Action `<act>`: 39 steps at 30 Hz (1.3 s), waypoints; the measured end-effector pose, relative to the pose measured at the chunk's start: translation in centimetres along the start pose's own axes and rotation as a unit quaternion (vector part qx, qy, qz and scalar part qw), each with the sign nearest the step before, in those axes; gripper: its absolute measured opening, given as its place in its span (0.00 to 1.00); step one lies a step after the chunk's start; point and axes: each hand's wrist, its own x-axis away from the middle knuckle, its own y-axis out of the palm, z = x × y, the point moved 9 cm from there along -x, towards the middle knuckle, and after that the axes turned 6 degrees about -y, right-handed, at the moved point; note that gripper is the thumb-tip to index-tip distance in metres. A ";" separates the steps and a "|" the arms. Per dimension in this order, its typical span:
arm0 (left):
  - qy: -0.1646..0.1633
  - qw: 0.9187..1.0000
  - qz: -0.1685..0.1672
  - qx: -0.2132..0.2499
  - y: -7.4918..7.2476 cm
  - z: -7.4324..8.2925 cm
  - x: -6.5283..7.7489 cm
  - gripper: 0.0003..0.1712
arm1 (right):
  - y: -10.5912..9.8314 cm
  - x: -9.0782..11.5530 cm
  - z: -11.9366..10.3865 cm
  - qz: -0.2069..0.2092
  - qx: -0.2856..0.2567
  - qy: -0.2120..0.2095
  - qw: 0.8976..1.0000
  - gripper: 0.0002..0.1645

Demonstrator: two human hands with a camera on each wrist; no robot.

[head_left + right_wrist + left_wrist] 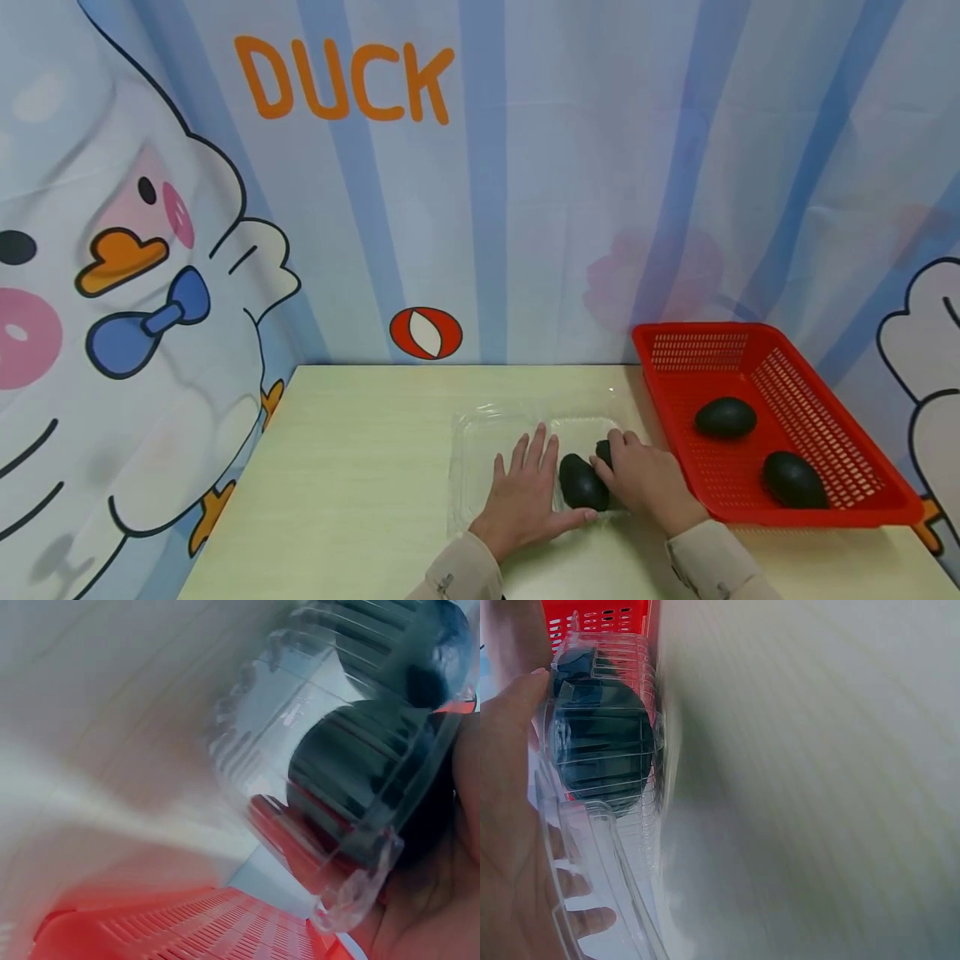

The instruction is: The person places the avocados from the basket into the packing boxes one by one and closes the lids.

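Observation:
A clear plastic clamshell box (467, 467) lies unfolded on the table. One dark green avocado (583, 485) sits in its right half, seen through the ribbed wall in the left wrist view. My left hand (521, 504) rests on the box with straight, spread fingers, its thumb reaching along the near edge below that avocado. With curled fingers my right hand (651, 477) holds a second avocado (352, 780) inside the box's right end. From above, most of this second avocado is hidden by the hand.
A red perforated plastic basket (840, 518) stands just right of the box, holding two more avocados, one farther back (725, 417) and one nearer (795, 481). Behind the pale wooden table (337, 467) hangs a cloth backdrop (540, 208) with cartoon ducks.

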 end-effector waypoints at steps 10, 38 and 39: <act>-0.005 1.000 0.002 0.002 -0.2 -0.2 -0.1 0.67 | -0.4 0.4 -0.5 0.077 0.029 -0.013 0.997 0.28; 0.000 1.000 -0.008 0.004 0.1 -0.3 0.0 0.67 | 0.5 1.5 -0.3 0.105 0.050 -0.011 0.993 0.19; 0.000 1.000 -0.008 0.003 0.1 -0.2 0.0 0.67 | 0.5 1.5 -0.3 0.107 0.049 -0.011 0.993 0.19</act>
